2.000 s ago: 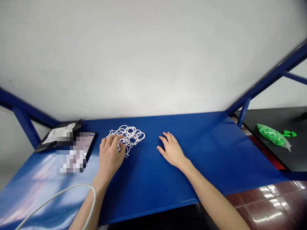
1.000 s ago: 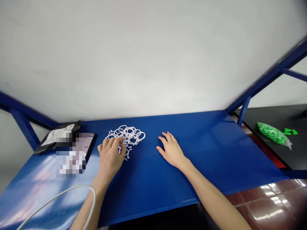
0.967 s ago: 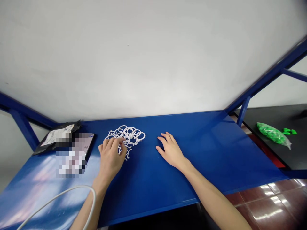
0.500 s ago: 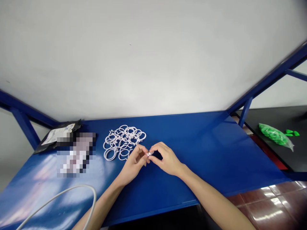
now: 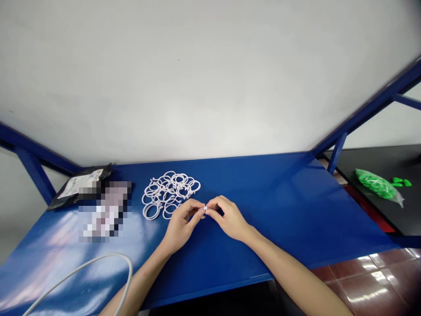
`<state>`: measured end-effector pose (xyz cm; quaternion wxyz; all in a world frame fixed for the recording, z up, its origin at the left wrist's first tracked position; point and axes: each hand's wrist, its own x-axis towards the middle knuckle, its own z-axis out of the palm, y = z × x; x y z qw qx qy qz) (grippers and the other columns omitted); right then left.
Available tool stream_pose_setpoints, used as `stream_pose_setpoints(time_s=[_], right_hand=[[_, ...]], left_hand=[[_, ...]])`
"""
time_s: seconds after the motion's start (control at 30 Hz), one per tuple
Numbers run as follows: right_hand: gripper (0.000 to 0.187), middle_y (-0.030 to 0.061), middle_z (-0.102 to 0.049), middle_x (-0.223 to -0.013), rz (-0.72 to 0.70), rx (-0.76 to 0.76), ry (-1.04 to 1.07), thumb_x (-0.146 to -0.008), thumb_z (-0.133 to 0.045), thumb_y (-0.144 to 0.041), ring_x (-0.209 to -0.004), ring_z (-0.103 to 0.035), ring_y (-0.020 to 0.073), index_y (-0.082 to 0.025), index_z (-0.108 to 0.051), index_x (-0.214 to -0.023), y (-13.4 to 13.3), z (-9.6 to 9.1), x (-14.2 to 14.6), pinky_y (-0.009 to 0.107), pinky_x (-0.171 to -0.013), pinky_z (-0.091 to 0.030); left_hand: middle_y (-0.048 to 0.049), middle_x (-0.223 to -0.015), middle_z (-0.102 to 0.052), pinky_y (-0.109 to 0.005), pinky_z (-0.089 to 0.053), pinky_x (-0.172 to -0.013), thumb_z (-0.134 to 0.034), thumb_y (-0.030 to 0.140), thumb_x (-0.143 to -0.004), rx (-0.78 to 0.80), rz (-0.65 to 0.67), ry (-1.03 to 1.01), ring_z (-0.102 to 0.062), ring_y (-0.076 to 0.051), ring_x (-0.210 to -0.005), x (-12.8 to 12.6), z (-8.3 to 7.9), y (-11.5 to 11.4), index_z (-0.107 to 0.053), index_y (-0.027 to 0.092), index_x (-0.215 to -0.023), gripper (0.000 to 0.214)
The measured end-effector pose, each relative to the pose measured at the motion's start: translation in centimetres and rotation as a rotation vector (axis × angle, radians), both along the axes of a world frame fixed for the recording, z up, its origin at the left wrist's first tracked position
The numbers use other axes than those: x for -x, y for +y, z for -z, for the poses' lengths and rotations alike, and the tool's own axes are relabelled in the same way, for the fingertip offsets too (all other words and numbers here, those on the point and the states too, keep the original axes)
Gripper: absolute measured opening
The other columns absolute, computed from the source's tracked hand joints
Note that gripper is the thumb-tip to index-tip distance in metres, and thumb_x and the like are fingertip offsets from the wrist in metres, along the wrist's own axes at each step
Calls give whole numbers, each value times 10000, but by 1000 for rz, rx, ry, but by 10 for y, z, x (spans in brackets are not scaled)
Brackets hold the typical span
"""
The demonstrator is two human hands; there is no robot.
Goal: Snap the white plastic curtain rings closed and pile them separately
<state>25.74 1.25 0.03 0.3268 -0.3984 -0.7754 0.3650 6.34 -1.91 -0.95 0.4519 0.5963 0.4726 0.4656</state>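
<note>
Near the middle of the glossy blue rectangular table (image 5: 279, 206), a little closer to its back edge than its front, the person's left hand (image 5: 183, 224) and right hand (image 5: 232, 220) meet over one small white plastic-looking piece (image 5: 205, 208). Thumb and index finger of each hand are pinched together on it, fingertips nearly touching; whether it is a ring like those in the pile is hidden. With both hands on it, handling of this piece seems midway rather than finished.

Left of the hands, toward the back edge, lies a loose pile of thin white plastic-looking rings with small tabs (image 5: 171, 192). They overlap too much for an exact count; roughly fifteen or more. I judge them as left to handle, though I cannot tell whether any are done; no separate finished group stands out.

Counted elsewhere: one black plastic parcel with a white label (image 5: 82, 184) at the back left corner; one flat rectangular object masked by pixel blocks (image 5: 115, 195) just in front; one white cable (image 5: 82, 264) looping near the front left corner. Beyond the right edge, one clear bag of bright green pieces (image 5: 376, 184) lies near three loose green pieces (image 5: 397, 180).
</note>
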Motion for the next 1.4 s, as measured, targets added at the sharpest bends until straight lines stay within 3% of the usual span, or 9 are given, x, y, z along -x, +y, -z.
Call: stream_pose_setpoints(time_s=[0.23,0.5,0.7,0.87,1.03,1.2,1.3,1.4], right_hand=[[123,12,-739,-971,-33,-94,24,-1041,-573,-289,-936,-648,180,-242,-679,-998,0,0,0,327,-878,-524],[235,61,-725,-963,-88,-287,-93,-1076,-465,-252,-900,-611,204,-201,-676,-984,-3,3,-1,348,-828,-540],[275,62,-710,-922,-121,-341,-161,-1072,-450,-224,-879,-592,206,-205,-676,-916,-5,-1,-3,343,-789,-542],[267,61,-722,-927,-73,-323,-177,-1081,-450,-281,-888,-618,209,-211,-679,-964,-2,-2,-2,353,-811,-548],[197,71,-745,-954,148,-364,-361,-1043,-552,-314,-950,-614,255,-212,-695,-954,18,-4,-16,398,-864,-517],[226,126,-729,-912,529,-378,-630,-1021,-533,-275,-950,-567,320,-179,-718,-936,48,0,-55,442,-821,-480],[241,166,-702,-938,662,-364,-768,-997,-548,-300,-947,-558,337,-152,-734,-957,57,6,-72,444,-780,-477],[289,175,-681,-950,728,-383,-783,-984,-560,-368,-926,-564,329,-147,-744,-961,58,10,-74,440,-753,-492]], left_hand=[[-52,-930,-699,-304,-586,-738,-655,350,-954,-54,2,5,-696,-166,-799,4,5,2,-730,213,-966,156],[-51,-912,-715,-291,-568,-705,-671,327,-945,-111,-9,33,-689,-160,-779,2,11,-1,-740,218,-899,137],[-46,-880,-722,-297,-558,-729,-646,296,-960,-181,8,124,-693,-160,-785,2,7,-4,-723,218,-857,151],[-59,-959,-736,-315,-570,-776,-612,278,-981,-261,6,273,-706,-177,-863,3,4,2,-715,226,-954,119],[-60,-1068,-738,-385,-519,-952,-591,185,-972,-531,-178,672,-639,-221,-1026,17,-5,16,-742,259,-1050,186],[-134,-1212,-705,-498,-470,-1011,-509,96,-938,-494,-403,1013,-569,-321,-1153,51,-12,38,-720,226,-1205,365],[-168,-1394,-620,-576,-443,-1023,-483,49,-896,-410,-358,1195,-483,-395,-1301,65,-11,53,-712,228,-1252,460],[-161,-1389,-627,-593,-424,-1037,-523,96,-904,-390,-298,1266,-454,-412,-1342,72,-7,64,-759,237,-1124,352]])
